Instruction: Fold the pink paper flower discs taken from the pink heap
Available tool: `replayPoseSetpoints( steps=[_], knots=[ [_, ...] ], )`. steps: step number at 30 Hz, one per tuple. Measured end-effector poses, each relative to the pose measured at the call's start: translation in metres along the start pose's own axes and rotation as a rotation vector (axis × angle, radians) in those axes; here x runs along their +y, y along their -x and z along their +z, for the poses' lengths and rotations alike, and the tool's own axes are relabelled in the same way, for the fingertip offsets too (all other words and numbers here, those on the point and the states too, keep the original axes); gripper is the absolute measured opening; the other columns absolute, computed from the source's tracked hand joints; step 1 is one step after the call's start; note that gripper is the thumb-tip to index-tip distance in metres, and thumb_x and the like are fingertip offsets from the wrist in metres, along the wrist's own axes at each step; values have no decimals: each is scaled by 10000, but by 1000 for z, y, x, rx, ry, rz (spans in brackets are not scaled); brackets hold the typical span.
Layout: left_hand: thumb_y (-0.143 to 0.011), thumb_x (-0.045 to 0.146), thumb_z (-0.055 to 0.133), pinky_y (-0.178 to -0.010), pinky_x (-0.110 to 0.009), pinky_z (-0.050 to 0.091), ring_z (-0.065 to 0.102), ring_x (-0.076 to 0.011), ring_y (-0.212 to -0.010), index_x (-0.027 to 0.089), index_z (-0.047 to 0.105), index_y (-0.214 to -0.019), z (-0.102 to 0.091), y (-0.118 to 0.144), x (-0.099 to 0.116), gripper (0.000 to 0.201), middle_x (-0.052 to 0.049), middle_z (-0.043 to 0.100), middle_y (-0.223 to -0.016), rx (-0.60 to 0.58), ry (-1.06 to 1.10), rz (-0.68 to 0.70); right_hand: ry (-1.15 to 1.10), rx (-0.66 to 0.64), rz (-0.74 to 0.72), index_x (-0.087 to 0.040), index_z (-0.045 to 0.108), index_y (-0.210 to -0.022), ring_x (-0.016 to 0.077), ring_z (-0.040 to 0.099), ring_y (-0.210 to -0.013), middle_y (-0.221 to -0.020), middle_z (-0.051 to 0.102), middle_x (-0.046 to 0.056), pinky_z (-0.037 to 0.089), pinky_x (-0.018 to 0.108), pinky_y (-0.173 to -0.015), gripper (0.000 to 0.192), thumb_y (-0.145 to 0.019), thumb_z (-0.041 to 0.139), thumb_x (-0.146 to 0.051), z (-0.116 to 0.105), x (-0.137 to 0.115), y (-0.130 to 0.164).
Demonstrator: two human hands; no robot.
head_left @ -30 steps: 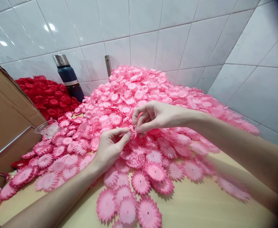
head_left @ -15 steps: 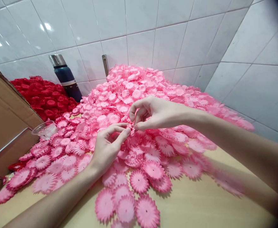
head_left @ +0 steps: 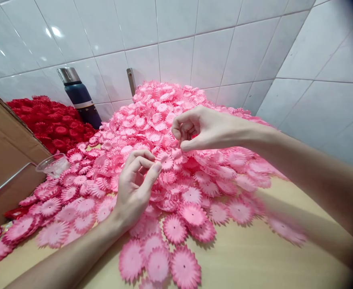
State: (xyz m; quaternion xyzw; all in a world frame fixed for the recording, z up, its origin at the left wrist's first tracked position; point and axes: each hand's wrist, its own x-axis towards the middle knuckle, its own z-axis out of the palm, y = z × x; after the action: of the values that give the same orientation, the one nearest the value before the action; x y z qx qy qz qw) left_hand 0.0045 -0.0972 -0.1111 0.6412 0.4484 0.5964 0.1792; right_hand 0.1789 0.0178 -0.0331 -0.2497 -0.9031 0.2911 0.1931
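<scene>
I am pinching one pink flower (head_left: 166,159) from the pile (head_left: 176,120) with my left hand (head_left: 135,188); my right hand (head_left: 205,129), fingers curled empty, is hovering just above. I am peeling gently, one layer only.

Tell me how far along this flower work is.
Done: nothing shows as finished. In hand: the left hand pinches a pink flower piece at the pile's edge, while the right hand hovers above, fingers curled, its grip unclear. Left: the big pink pile and the red pile.
</scene>
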Motion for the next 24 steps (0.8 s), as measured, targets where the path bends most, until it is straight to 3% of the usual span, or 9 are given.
replayPoseSetpoints(
  steps=[3, 6, 9, 13, 19, 22, 24],
  knots=[
    [-913, 135, 522, -746, -252, 474, 514, -136, -819, 194, 517, -730, -2, 3, -1, 193, -14, 483, -887, 37, 91, 59, 143, 98, 5, -195, 521, -641, 119, 493, -546, -605, 536, -13, 369, 267, -470, 159, -661, 639, -91, -7, 8, 1],
    [-913, 110, 511, -689, -255, 486, 538, -129, -780, 188, 520, -751, -4, 3, 3, 179, -18, 514, -894, 27, 120, 228, 232, 184, 143, -189, 604, -723, 144, 540, -586, -656, 599, 10, 402, 281, -492, 115, -664, 618, -91, -22, 22, 5],
    [-883, 115, 577, -711, -301, 503, 573, -165, -835, 176, 595, -812, -3, 2, 11, 96, -46, 572, -908, -157, -1, 419, 224, 133, 223, -198, 633, -788, 163, 573, -614, -697, 648, 20, 416, 289, -498, 126, -697, 612, -115, -36, 32, 9],
    [-871, 176, 624, -768, -375, 513, 567, -211, -886, 160, 675, -853, -3, 4, 15, 56, -93, 609, -940, -416, -35, 595, 209, 115, 151, -204, 608, -715, 152, 563, -614, -679, 631, 9, 414, 283, -506, 84, -720, 604, -120, -40, 29, 10],
    [-740, 172, 777, -871, -399, 507, 550, -253, -984, 165, 728, -895, -6, 7, 5, 163, -113, 660, -971, -673, -29, 551, 209, 71, 91, -200, 666, -708, 137, 537, -585, -666, 623, 4, 380, 280, -501, 89, -735, 607, -139, -33, 19, 10],
    [-639, 225, 855, -868, -405, 501, 583, -254, -928, 164, 741, -878, -5, 6, 4, 272, -116, 677, -931, -665, 4, 501, 187, 69, 92, -191, 689, -687, 118, 498, -529, -620, 598, 3, 333, 277, -460, 111, -775, 622, -198, -31, 15, 10],
    [-669, 262, 836, -827, -395, 504, 604, -235, -842, 160, 748, -849, -3, 5, 6, 225, -108, 681, -857, -573, 37, 434, 149, 70, 77, -182, 668, -642, 104, 459, -490, -565, 551, -4, 302, 273, -430, 175, -795, 652, -268, -27, 13, 9]
  ],
)
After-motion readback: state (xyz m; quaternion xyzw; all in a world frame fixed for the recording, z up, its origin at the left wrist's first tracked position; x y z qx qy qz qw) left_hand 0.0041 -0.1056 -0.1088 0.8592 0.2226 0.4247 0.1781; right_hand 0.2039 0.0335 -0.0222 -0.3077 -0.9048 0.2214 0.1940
